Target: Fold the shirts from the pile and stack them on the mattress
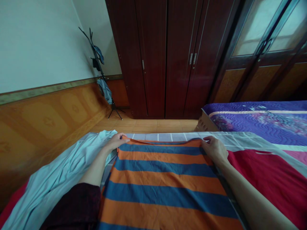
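Observation:
A striped shirt point(163, 182) in orange and blue lies spread out in front of me, running off the bottom of the view. At its far left corner my left hand point(116, 140) pinches the edge between thumb and fingers. My right hand point(214, 148) grips the far right corner the same way. Between the two hands the far edge is drawn out, sagging slightly in the middle. A red garment point(268, 179) lies just right of my right forearm. Crumpled pale blue cloth point(64, 169) lies to the left of my left arm.
Beneath the clothes is a grey checked cover point(165, 137). A bed with a purple quilt point(259, 118) stands at the right. Dark red wardrobes point(153, 64) line the far wall, with a black coat stand point(103, 75) beside them holding caps and cloth.

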The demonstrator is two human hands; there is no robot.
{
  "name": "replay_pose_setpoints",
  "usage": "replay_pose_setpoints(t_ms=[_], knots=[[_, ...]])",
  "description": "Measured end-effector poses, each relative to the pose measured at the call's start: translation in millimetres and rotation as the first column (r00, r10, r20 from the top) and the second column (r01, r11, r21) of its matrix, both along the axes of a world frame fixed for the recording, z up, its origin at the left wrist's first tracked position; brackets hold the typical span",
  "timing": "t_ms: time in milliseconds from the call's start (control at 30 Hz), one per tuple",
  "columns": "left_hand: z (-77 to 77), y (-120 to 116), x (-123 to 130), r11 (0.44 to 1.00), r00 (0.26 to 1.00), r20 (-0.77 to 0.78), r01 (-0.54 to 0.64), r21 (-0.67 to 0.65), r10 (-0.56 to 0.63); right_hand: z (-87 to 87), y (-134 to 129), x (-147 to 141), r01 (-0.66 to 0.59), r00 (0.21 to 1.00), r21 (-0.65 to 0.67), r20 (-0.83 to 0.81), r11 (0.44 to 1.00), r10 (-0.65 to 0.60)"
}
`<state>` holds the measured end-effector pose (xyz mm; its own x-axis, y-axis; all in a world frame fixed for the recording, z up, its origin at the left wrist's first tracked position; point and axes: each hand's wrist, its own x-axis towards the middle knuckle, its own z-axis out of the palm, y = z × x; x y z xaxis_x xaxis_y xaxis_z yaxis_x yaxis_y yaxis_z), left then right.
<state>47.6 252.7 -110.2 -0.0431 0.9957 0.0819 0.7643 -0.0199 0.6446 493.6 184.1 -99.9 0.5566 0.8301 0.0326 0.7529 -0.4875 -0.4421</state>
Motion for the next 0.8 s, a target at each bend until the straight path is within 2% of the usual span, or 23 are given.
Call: replay_pose_setpoints(t_ms=[133,200,300,333,400,467,500,533,633,667,733,800], knots=[[-1.0,1,9,0.991,0.984,-0.123,-0.118,0.063,0.126,-0.5,-2,1,-0.036,0.999,-0.034,0.015,0.999,0.037],[2.1,-3,19,0.977,0.967,-0.177,-0.159,0.139,0.182,1.9,-7,-3,-0.066,0.992,0.001,0.107,0.998,0.065],[13.2,-16,44,0.966,0.966,-0.218,-0.085,0.245,0.140,8.5,-16,-21,-0.210,0.940,0.125,0.300,0.970,0.165],[16.8,-21,56,0.967,0.971,-0.229,-0.010,0.254,0.070,10.4,-19,-30,-0.307,0.908,0.147,0.343,0.940,0.242],[19.8,-31,79,0.943,0.947,-0.247,0.261,0.207,-0.208,11.7,-24,-46,-0.524,0.817,0.138,0.358,0.840,0.451],[14.9,-39,96,0.818,0.803,-0.275,0.568,0.089,-0.528,8.5,-26,-59,-0.701,0.685,0.069,0.338,0.709,0.645],[9.8,-41,101,0.753,0.724,-0.298,0.657,0.022,-0.622,5.4,-27,-62,-0.737,0.643,0.019,0.329,0.675,0.692],[3.5,-43,102,0.730,0.680,-0.333,0.683,-0.035,-0.653,1.9,-28,-63,-0.732,0.635,-0.031,0.330,0.681,0.698],[-15.3,-41,95,0.820,0.706,-0.461,0.565,-0.092,-0.538,-8.2,-28,-61,-0.571,0.724,-0.109,0.401,0.814,0.561],[-19.8,-37,90,0.832,0.705,-0.484,0.548,-0.090,-0.517,-10.7,-28,-59,-0.540,0.735,-0.114,0.419,0.834,0.533],[-24.4,-30,79,0.832,0.689,-0.514,0.547,-0.093,-0.510,-14.7,-26,-56,-0.561,0.714,-0.132,0.421,0.817,0.559],[-24.1,-22,71,0.869,0.707,-0.540,0.485,-0.099,-0.457,-18.0,-24,-52,-0.584,0.698,-0.155,0.406,0.797,0.590]])
